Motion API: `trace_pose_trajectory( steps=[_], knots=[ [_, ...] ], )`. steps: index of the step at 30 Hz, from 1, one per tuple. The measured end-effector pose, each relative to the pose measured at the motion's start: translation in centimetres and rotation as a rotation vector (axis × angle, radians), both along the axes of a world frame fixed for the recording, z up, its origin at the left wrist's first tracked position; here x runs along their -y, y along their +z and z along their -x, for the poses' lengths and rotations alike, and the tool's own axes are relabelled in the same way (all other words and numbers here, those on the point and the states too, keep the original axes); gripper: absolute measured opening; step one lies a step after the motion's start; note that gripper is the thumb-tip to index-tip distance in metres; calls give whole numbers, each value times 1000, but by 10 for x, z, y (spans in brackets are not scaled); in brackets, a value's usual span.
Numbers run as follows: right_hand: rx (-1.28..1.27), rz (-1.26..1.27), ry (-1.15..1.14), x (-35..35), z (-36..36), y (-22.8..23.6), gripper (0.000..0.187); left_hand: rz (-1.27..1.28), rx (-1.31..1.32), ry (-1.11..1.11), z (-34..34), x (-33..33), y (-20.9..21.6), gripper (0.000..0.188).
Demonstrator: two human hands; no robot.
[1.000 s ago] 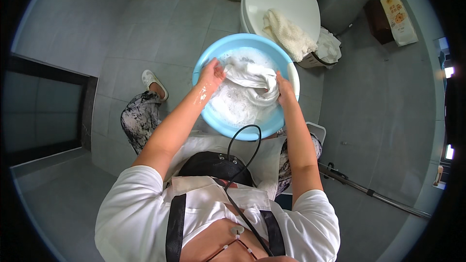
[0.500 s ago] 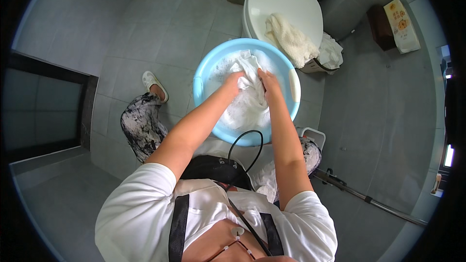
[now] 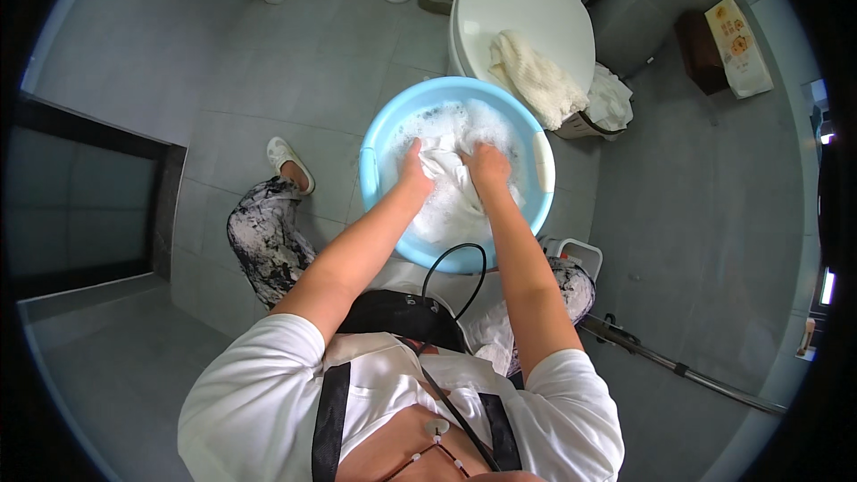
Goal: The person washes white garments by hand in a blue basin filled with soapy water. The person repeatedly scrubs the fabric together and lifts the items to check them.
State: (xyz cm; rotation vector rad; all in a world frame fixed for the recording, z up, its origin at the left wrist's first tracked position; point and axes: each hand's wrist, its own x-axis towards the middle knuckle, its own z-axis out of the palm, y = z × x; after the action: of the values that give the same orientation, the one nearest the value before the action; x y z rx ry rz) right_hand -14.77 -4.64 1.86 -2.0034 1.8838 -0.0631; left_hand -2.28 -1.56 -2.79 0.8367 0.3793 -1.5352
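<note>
Evidently, both hands are gripping a white cloth [image 3: 446, 168] in a light-blue basin [image 3: 370, 165].
In the head view, the left hand [image 3: 414, 171] is clamping the cloth's left side and the right hand [image 3: 487, 167] is closing on its right — some fingertips are hiding in the suds [image 3: 489, 120]. Working it well is probably meaning bunching fabric firmly between both palms, turning fresh folds inward, and staying low so foam isn't slopping over the rim. The cloth is lying between the hands, looking soaked, limp and creased — its lower part is blending into the lather.
</note>
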Motion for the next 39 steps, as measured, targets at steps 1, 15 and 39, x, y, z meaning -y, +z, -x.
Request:
trace_pose_trajectory(
  steps=[1, 15, 39],
  knots=[
    [20, 18, -1, 4, 3, -10, 37, -16, -8, -52, 0, -3, 4, 44],
    [971, 367, 14, -44, 6, 56, 35, 276, 144, -175, 13, 17, 70, 53],
    [726, 522, 67, -46, -8, 30, 24, 38, 288, -257, 32, 4, 48, 34]
  ],
)
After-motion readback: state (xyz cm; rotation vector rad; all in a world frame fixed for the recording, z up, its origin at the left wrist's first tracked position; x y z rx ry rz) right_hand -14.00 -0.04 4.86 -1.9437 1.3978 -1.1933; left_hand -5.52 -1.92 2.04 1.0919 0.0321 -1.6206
